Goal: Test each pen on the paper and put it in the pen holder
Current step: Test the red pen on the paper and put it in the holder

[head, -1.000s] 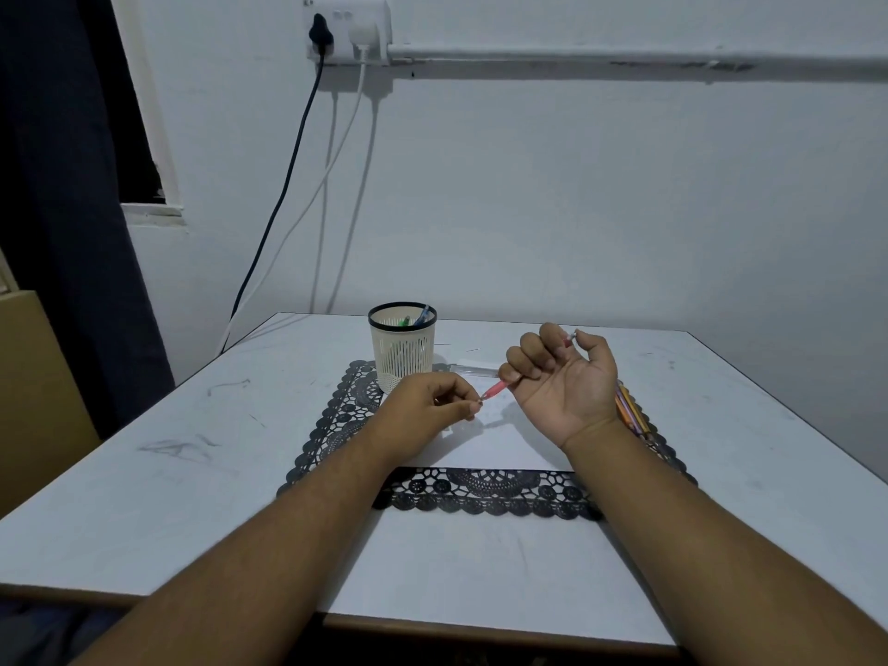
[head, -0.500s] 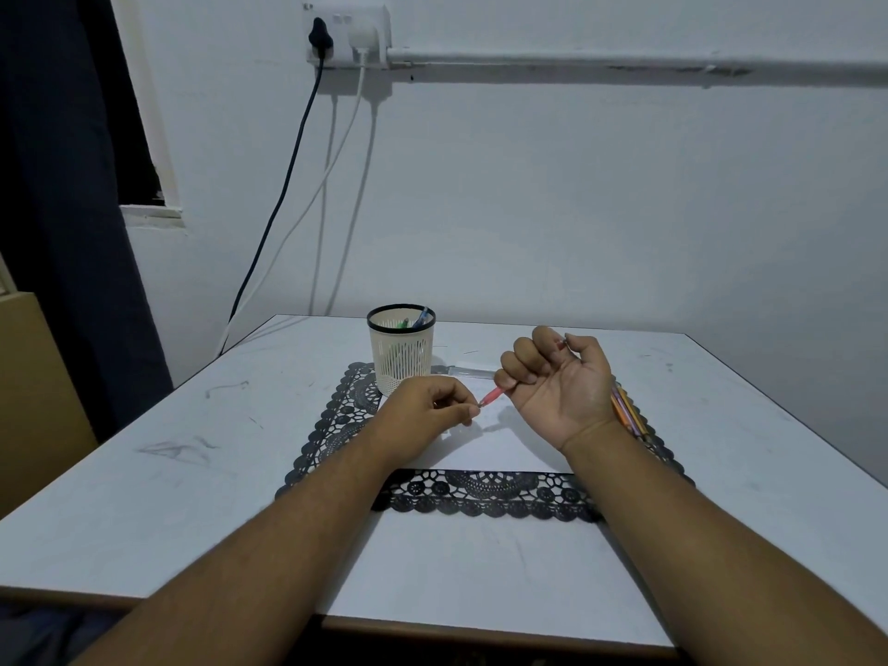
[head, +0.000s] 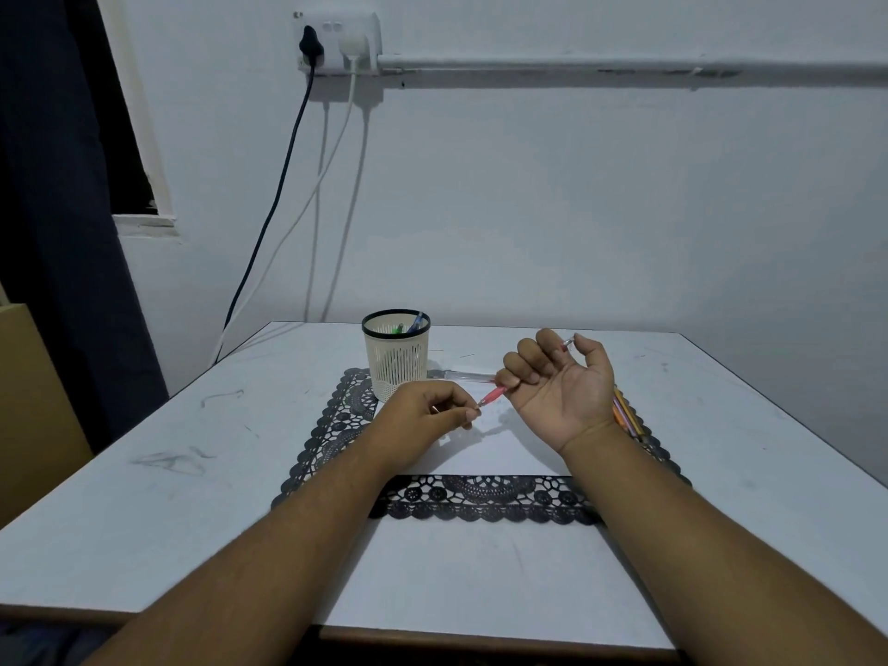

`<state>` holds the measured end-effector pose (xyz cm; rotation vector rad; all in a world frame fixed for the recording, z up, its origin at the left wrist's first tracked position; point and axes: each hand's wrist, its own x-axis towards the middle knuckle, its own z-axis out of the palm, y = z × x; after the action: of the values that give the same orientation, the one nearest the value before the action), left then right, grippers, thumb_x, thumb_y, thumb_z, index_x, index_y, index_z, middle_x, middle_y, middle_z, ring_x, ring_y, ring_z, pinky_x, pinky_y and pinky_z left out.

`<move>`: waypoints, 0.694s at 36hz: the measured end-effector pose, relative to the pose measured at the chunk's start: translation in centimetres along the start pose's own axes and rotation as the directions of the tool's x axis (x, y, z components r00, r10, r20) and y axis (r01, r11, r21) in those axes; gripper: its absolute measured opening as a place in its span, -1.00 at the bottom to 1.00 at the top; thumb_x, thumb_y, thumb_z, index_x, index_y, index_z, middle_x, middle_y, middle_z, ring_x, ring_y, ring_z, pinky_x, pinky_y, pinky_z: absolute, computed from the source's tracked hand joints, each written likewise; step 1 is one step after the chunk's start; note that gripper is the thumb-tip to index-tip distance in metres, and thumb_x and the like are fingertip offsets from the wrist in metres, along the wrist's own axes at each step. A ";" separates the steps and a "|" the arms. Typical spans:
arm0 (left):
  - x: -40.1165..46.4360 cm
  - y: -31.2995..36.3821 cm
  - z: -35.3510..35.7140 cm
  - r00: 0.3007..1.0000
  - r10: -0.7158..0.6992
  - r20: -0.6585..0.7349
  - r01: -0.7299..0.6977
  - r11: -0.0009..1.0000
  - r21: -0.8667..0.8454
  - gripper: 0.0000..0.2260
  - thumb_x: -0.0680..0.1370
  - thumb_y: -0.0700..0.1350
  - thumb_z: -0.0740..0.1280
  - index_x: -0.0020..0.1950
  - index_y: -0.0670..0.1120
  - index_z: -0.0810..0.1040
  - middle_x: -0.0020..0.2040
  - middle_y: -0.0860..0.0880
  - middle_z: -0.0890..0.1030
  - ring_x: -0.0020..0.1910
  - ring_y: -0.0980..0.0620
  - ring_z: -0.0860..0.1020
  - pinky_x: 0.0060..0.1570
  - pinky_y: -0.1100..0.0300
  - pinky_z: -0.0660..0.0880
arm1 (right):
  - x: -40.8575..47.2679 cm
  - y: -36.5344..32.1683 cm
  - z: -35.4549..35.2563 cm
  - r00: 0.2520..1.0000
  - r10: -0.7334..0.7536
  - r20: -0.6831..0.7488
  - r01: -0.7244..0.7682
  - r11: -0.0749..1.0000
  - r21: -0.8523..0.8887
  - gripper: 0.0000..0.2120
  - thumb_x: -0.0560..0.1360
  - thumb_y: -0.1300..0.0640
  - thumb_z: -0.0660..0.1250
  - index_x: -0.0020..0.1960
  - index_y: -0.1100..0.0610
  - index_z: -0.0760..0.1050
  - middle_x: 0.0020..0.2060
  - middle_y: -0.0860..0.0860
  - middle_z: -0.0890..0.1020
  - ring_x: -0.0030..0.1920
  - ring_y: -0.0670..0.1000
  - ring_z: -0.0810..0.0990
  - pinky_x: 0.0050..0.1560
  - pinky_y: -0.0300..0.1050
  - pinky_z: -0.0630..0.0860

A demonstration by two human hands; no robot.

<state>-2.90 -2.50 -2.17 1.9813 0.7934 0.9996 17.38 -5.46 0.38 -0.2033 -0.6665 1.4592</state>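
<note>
Red pen; cream slotted holder with black rim; black lace mat; white paper; orange pencils; pale grey table.

Both forearms are bare to the hands, no sleeves showing.

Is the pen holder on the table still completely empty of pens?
No, the pen holder already has a blue and a green pen poking up inside its rim.
</note>
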 end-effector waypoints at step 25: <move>-0.1 0.1 0.0 0.998 0.058 -0.036 -0.053 0.990 0.127 -0.95 0.55 -0.18 0.48 -0.08 -0.03 0.70 -0.23 0.05 0.69 -0.27 0.18 0.54 -0.20 0.28 0.45 | 0.0 -0.1 0.0 0.999 0.041 0.001 -0.041 0.999 0.010 -0.66 0.57 -0.10 0.06 -0.30 0.06 0.23 -0.37 -0.01 0.20 -0.31 0.02 0.11 -0.25 -0.06 0.21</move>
<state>-2.89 -2.60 -2.16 2.1073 0.8458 1.0460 17.48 -5.51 0.41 -0.2099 -0.6588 1.5019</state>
